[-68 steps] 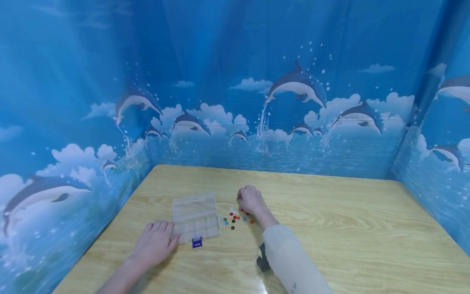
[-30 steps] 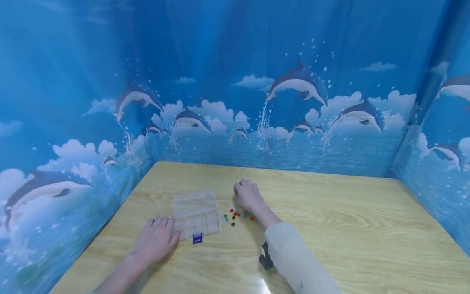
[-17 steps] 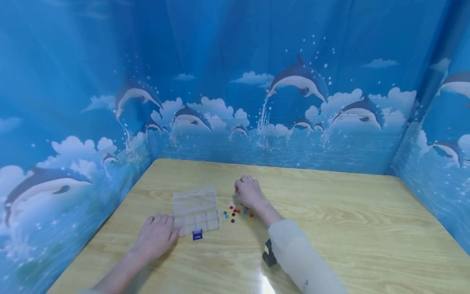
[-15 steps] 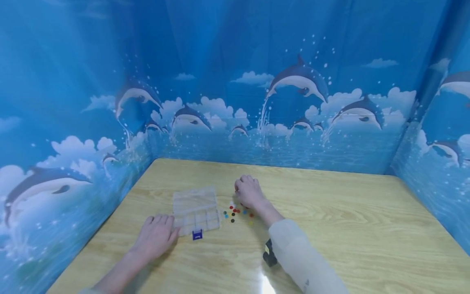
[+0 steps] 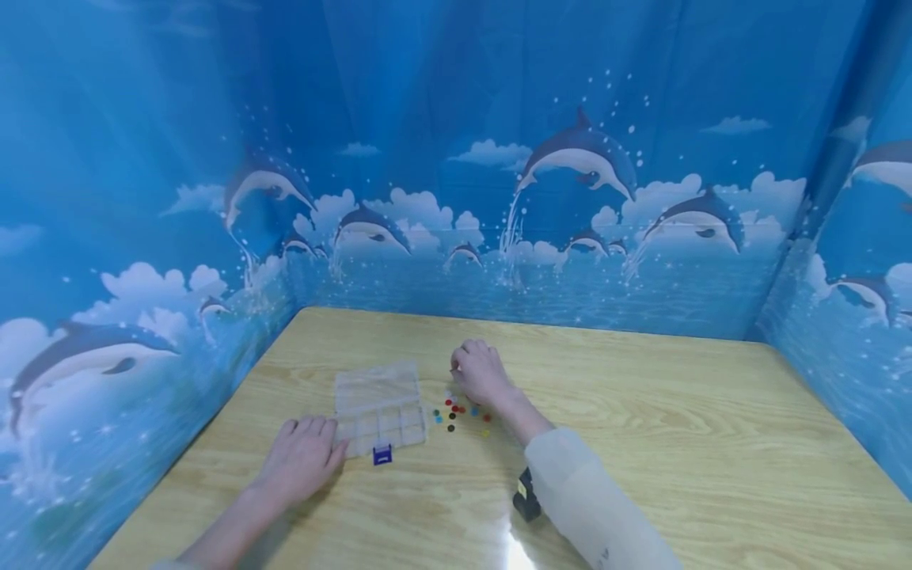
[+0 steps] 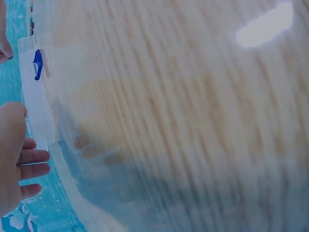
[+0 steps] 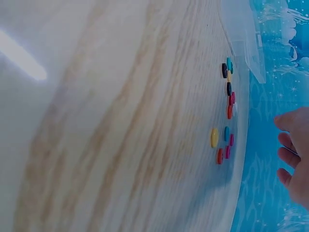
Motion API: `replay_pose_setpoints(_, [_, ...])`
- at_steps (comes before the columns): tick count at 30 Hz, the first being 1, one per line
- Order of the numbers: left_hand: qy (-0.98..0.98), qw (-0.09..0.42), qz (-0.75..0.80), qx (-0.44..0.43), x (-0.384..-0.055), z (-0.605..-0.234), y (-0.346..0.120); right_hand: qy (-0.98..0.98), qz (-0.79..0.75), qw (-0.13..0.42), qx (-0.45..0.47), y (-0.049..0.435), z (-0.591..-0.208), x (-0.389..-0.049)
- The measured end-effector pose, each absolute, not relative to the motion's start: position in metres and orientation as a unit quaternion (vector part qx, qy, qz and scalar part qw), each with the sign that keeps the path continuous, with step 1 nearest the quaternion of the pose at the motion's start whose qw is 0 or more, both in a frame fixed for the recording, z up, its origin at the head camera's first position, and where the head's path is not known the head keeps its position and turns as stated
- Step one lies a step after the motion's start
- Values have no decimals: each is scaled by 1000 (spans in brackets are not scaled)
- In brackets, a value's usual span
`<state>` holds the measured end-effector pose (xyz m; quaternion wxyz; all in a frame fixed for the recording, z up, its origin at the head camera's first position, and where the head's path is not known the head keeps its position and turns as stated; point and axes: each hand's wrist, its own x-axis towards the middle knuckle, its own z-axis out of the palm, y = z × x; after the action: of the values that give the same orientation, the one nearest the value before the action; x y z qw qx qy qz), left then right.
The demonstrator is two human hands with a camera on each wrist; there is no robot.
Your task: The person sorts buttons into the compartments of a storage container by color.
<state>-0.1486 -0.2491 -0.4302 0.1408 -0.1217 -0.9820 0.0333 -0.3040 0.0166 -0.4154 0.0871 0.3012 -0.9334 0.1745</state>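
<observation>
Inspection of the hands finds the right hand (image 5: 480, 372) over the desk (image 5: 677, 412) with its fingers curled. In the left wrist view a dark speck shows at its fingertips; whether this is a held piece cannot be told.

The left hand (image 5: 302, 451) lies with fingers loosely straight, grips nothing that can be seen, and has its thumb at the near corner of the clear box (image 5: 378, 410). The box stands just to that hand's right, lid (image 5: 378, 388) folded back, blue clasp (image 5: 382, 454) facing the person.

Change noted: over roughly two seconds the right hand has shifted slightly toward the box side, while the left hand has kept its place. A red speck at the right fingertips half a second ago is no longer plain.

The small coloured buttons (image 5: 455, 408) remain scattered between the two hands, nearer the right; two pink buttons (image 7: 231, 140) near the right wrist show in that wrist's view. No button can be made out in the compartments. Judgement: work remains at handling loose pieces, with little advance, and the left hand steadies the box.
</observation>
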Motion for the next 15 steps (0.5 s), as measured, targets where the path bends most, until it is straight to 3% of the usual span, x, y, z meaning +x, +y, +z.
replay_pose_setpoints(15, [-981, 145, 38, -125, -148, -430, -249, -919, 255, 75, 292, 13, -420, -303])
